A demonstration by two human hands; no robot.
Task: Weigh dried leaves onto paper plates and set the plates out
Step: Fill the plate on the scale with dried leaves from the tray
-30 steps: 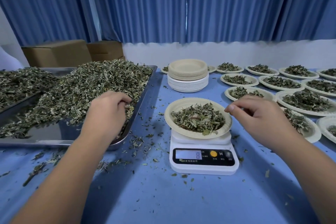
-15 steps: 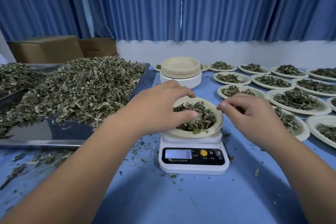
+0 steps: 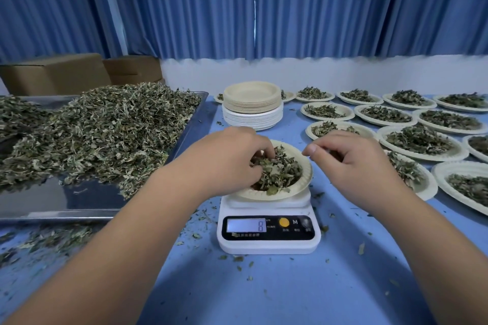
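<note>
So, which step is this?

Topping up a portion, by my reading. A paper plate sits on a small white kitchen scale at the middle of a blue table. The display shows a single 8.

Where are the hands?

Both are over that plate. The left hand reaches in from the left, its fingertips bunched and dug into the dried leaves, pinching a tuft of them. The right hand hovers just above the plate's right rim, fingers curled in and thumb tip against forefinger. Whether a scrap is nipped there is too small to tell.

What does the next move call for?

Probably small corrections: a few leaves in or out while watching the display. Nothing should lean on the plate, since any press would falsify the reading. Once the weight is right, the plate must be lifted level and set among the filled plates laid in rows to the right.

And the leaves themselves?

They are grey-green, crumpled and brittle-looking. They make a loose, low mound inside the plate and do not spill over its rim. The supply is a large heap on a metal tray to the left, near the scale. Crumbs lie scattered on the table. A stack of empty plates stands behind the scale.
</note>
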